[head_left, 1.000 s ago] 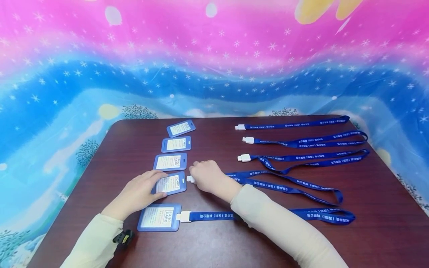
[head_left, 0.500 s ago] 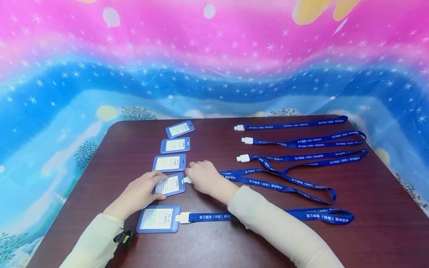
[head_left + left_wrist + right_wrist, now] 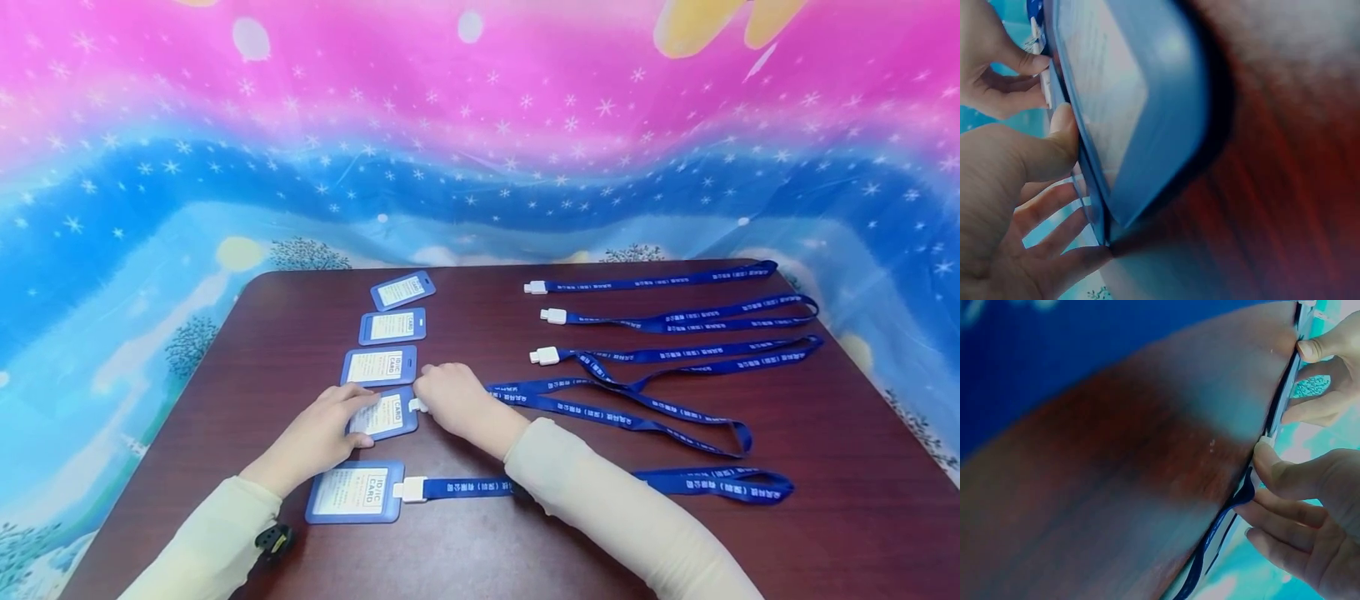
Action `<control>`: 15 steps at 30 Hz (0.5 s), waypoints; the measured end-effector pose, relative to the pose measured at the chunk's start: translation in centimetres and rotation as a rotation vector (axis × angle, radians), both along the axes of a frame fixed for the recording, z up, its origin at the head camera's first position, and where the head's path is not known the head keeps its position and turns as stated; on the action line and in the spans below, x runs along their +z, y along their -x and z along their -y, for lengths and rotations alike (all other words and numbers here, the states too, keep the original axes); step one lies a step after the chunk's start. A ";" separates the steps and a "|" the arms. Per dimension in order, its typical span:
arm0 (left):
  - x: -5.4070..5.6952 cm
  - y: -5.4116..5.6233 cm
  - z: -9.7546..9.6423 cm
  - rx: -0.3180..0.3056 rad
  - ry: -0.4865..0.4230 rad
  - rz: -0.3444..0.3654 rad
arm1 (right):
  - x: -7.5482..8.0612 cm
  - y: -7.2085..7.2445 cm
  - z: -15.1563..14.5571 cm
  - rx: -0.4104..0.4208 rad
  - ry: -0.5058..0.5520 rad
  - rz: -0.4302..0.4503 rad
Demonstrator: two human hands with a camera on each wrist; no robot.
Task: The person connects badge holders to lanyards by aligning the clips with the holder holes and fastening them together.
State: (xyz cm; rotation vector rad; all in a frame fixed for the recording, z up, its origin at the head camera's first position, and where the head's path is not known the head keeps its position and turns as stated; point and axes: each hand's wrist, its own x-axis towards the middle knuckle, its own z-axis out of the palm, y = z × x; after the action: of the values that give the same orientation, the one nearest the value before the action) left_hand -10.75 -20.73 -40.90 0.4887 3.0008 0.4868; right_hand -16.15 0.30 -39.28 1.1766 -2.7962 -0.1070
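In the head view my left hand (image 3: 311, 437) grips a blue ID card holder (image 3: 392, 414) by its edges, thumb on the near side and fingers on the far side. My right hand (image 3: 459, 402) pinches the white clip (image 3: 417, 406) of a blue lanyard (image 3: 600, 412). That clip meets the holder's slotted right end; whether it is hooked through cannot be told, as fingers hide most of it. The right wrist view shows the right thumb (image 3: 1275, 469) pressing the clip. Nearer the person, another card holder (image 3: 318, 500) is joined to a lanyard (image 3: 465, 487) by a white clip (image 3: 410, 489).
Beyond the left hand lie three more card holders, the closest one (image 3: 378, 365) almost touching the held one. Three lanyards with white clips, such as this one (image 3: 697, 352), are laid out at the right. A printed cloth (image 3: 480, 125) hangs behind the brown table (image 3: 465, 558).
My right hand has moved left, bringing the white clip up to the card holder's slot; the lanyard's loop slid left with it. My left hand has stayed on the holder.
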 end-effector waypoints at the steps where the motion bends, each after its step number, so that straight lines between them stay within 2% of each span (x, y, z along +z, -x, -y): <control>1: -0.1 0.0 0.0 -0.003 0.002 -0.003 | 0.0 -0.1 0.1 -0.006 0.000 0.003; 7: -0.4 -0.1 0.0 -0.015 0.007 -0.002 | 0.1 -0.6 0.6 -0.042 0.002 0.053; 15: -0.2 0.0 0.2 -0.007 -0.024 -0.005 | 0.0 -0.6 1.0 -0.049 -0.019 0.059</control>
State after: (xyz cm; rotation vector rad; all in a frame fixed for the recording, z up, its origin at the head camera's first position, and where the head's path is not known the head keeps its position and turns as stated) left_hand -10.74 -20.90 -41.15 0.5031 3.0002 0.5221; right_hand -15.52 -0.68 -39.24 1.1343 -2.8824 -0.1046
